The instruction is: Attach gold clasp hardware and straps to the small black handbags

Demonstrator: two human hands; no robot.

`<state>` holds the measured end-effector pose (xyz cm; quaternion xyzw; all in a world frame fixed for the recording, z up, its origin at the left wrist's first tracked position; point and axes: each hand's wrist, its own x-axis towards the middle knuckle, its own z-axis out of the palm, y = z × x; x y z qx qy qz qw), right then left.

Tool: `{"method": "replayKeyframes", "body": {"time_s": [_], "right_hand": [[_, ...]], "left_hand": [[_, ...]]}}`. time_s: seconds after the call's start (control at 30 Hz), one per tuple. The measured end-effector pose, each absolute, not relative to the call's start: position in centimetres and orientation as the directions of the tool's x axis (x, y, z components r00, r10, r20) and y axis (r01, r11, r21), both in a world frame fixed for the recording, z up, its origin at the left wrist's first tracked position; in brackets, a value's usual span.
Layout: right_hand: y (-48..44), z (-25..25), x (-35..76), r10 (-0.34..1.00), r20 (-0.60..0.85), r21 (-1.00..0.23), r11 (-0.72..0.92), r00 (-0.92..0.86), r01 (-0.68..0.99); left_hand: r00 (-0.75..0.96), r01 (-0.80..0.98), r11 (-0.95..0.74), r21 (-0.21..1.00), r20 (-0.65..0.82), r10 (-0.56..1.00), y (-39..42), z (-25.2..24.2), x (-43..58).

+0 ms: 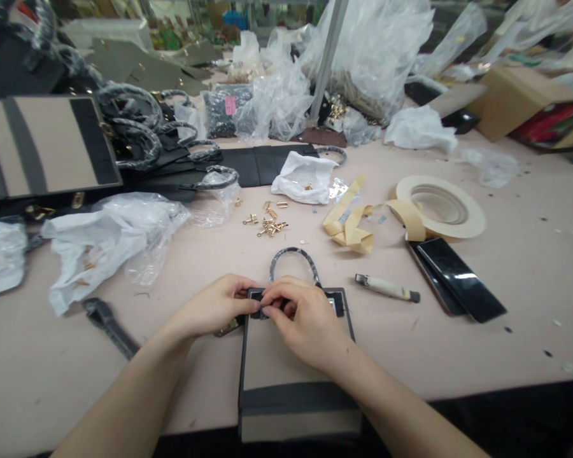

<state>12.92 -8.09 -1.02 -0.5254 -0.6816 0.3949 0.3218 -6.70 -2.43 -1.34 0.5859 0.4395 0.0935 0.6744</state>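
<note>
A flat bag panel [291,359], beige with black edging and a dark band, lies in front of me and overhangs the table's front edge. From its top rises a dark loop handle [293,253] wrapped in clear film. My left hand [219,305] is closed at the panel's top left corner, thumb and fingers pinching its edge. Beside it, my right hand [308,321] rests over the panel's top, thumb and index finger pinched together. Whatever small piece sits between those fingertips is hidden. A silvery plate [333,306] shows at the panel's top right.
Gold-coloured fittings [271,226] lie loose beyond the panel. To the right are a small hand tool [386,287], two phones [461,280] and a roll of tape [442,207]. Bag parts with wrapped handles [134,140] pile up at left, near a black strap [109,327].
</note>
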Motion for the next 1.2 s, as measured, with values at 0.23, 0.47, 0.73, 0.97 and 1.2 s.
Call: {"method": "replayKeyframes", "body": {"time_s": [0.23, 0.47, 0.73, 0.97, 1.2], "right_hand": [[-8.7, -2.0, 13.3, 0.962, 0.129, -0.874, 0.225, -0.241, 0.431], [-8.4, -2.3, 13.2, 0.959, 0.136, -0.858, 0.24, -0.25, 0.454], [-7.7, -2.3, 12.9, 0.982, 0.046, -0.865, 0.132, -0.184, 0.485], [-7.9, -2.9, 12.4, 0.963, 0.129, -0.812, 0.239, -0.235, 0.533], [-9.2, -0.6, 16.5, 0.939, 0.295, -0.764, 0.342, -0.177, 0.547]], "left_hand": [[0.618, 0.32, 0.339, 0.885, -0.466, 0.633, -2.1, -1.9, -6.5], [0.606, 0.353, 0.309, 0.883, -0.467, 0.643, -2.2, -1.7, -6.3], [0.56, 0.427, 0.349, 0.834, -0.547, 0.622, -2.5, -1.3, -6.6], [0.596, 0.407, 0.247, 0.879, -0.46, 0.657, -2.5, -1.4, -6.5], [0.546, 0.431, 0.318, 0.844, -0.525, 0.653, -2.8, -1.0, -6.0]]}}
